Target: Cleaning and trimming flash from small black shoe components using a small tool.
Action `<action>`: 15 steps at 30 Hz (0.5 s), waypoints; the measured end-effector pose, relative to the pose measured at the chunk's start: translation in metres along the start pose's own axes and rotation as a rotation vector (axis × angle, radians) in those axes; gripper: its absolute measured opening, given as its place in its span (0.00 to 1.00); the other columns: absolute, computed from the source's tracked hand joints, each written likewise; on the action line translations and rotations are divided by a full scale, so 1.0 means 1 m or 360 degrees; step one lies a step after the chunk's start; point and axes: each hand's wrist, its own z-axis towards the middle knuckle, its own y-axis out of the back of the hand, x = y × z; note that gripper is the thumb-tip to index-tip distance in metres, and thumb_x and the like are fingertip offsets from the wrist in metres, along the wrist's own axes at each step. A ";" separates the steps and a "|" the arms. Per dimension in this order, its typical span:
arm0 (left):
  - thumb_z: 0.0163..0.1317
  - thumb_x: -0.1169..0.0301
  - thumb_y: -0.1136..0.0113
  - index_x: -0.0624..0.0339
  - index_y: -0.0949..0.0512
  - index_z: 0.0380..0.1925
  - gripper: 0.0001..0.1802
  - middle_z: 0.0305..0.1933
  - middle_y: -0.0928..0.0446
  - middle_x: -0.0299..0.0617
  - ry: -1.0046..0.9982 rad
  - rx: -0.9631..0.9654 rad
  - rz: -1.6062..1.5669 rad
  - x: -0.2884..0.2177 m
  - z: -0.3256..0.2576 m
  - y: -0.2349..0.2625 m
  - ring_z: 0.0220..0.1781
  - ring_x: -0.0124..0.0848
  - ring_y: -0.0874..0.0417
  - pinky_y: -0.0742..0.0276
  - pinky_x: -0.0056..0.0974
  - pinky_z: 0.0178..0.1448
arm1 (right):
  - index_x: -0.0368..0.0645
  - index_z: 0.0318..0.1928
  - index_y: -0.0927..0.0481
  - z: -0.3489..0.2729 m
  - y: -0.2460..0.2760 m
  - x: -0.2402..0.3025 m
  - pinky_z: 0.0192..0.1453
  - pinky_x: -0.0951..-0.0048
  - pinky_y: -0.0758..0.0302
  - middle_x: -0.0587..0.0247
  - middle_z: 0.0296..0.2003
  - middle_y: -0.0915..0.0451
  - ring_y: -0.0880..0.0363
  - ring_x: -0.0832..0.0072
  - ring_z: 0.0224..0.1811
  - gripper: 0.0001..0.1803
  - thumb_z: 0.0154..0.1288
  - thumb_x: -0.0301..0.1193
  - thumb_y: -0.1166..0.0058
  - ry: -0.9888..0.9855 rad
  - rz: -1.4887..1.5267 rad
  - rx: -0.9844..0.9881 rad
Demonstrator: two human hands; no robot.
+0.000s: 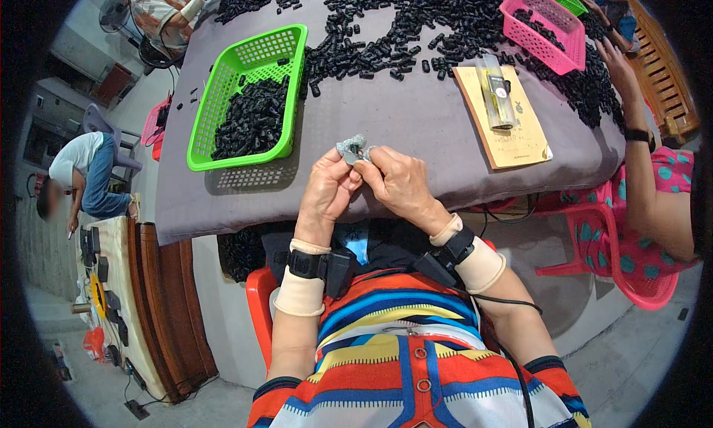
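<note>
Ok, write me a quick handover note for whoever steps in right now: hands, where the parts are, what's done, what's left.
Left hand and right hand: both raised over the near table edge, together pinching a small grey piece.
Green basket: to the left on the grey table cover, partly filled with small black parts.
Loose black parts: a big pile across the far side.
Pink basket: far right, some parts inside.
Done: basket partly full. Left: most of the pile.
</note>
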 end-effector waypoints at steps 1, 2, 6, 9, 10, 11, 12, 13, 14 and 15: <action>0.63 0.78 0.51 0.65 0.26 0.46 0.11 0.33 0.24 0.37 0.0001 -0.0001 0.0001 0.000 0.000 0.001 0.25 0.21 0.28 0.30 0.25 0.28 | 0.44 0.24 0.27 0.000 0.000 0.000 0.21 0.60 0.31 0.58 0.21 0.26 0.25 0.56 0.22 0.13 0.60 0.38 0.47 -0.0001 0.0001 0.0000; 0.64 0.78 0.51 0.65 0.26 0.46 0.11 0.33 0.24 0.37 0.0001 0.0014 0.0015 0.000 0.001 0.002 0.25 0.21 0.28 0.30 0.25 0.28 | 0.44 0.24 0.27 0.000 0.000 0.001 0.22 0.60 0.31 0.58 0.21 0.26 0.25 0.56 0.22 0.13 0.60 0.38 0.47 0.0003 0.0005 -0.0017; 0.63 0.78 0.51 0.65 0.26 0.46 0.11 0.32 0.24 0.37 -0.0003 -0.0026 0.0061 0.003 0.000 0.002 0.26 0.22 0.27 0.30 0.25 0.28 | 0.44 0.24 0.28 0.002 -0.002 0.002 0.22 0.60 0.31 0.58 0.21 0.26 0.25 0.56 0.22 0.13 0.60 0.37 0.47 -0.0031 0.0026 -0.0108; 0.63 0.78 0.51 0.66 0.26 0.46 0.12 0.33 0.24 0.38 -0.0001 0.0014 0.0012 0.004 0.001 0.005 0.26 0.22 0.27 0.29 0.26 0.29 | 0.44 0.24 0.28 0.002 -0.003 0.000 0.22 0.60 0.31 0.58 0.21 0.26 0.25 0.56 0.22 0.13 0.60 0.37 0.47 -0.0043 0.0025 -0.0072; 0.63 0.78 0.51 0.66 0.26 0.46 0.12 0.33 0.24 0.38 -0.0001 0.0016 0.0012 0.004 0.001 0.005 0.26 0.22 0.27 0.29 0.26 0.29 | 0.44 0.24 0.28 0.001 -0.001 0.000 0.22 0.60 0.31 0.58 0.21 0.26 0.25 0.56 0.22 0.13 0.60 0.37 0.47 -0.0044 0.0024 -0.0073; 0.63 0.78 0.50 0.66 0.26 0.46 0.12 0.34 0.24 0.39 0.0003 0.0030 -0.0036 0.004 0.001 0.005 0.26 0.22 0.27 0.29 0.26 0.29 | 0.44 0.24 0.28 0.000 0.000 0.000 0.22 0.60 0.31 0.58 0.21 0.26 0.25 0.56 0.22 0.13 0.60 0.37 0.47 -0.0026 0.0022 -0.0051; 0.63 0.79 0.50 0.66 0.26 0.47 0.12 0.35 0.23 0.39 0.0006 0.0042 -0.0082 0.003 0.000 0.006 0.26 0.23 0.27 0.28 0.26 0.30 | 0.44 0.24 0.28 -0.001 0.001 0.000 0.22 0.60 0.31 0.58 0.21 0.26 0.25 0.56 0.22 0.13 0.60 0.37 0.47 -0.0007 0.0025 -0.0029; 0.63 0.79 0.50 0.66 0.26 0.47 0.12 0.35 0.23 0.39 0.0005 0.0041 -0.0079 0.002 0.000 0.006 0.26 0.23 0.27 0.28 0.26 0.30 | 0.44 0.24 0.28 -0.001 0.002 0.000 0.22 0.60 0.31 0.58 0.21 0.26 0.25 0.56 0.22 0.13 0.60 0.37 0.47 -0.0007 0.0027 -0.0030; 0.62 0.79 0.50 0.66 0.26 0.47 0.13 0.35 0.23 0.40 0.0018 0.0046 -0.0080 0.001 0.000 0.006 0.26 0.23 0.27 0.28 0.26 0.30 | 0.44 0.24 0.28 -0.001 0.002 -0.001 0.21 0.60 0.31 0.58 0.21 0.26 0.25 0.57 0.22 0.13 0.60 0.37 0.47 0.0013 0.0042 -0.0014; 0.62 0.79 0.50 0.66 0.26 0.47 0.13 0.36 0.23 0.40 0.0032 0.0051 -0.0082 0.001 0.001 0.006 0.27 0.23 0.27 0.27 0.26 0.31 | 0.44 0.24 0.27 -0.001 0.003 -0.002 0.21 0.60 0.31 0.58 0.21 0.26 0.25 0.57 0.22 0.13 0.60 0.37 0.47 0.0031 0.0054 0.0003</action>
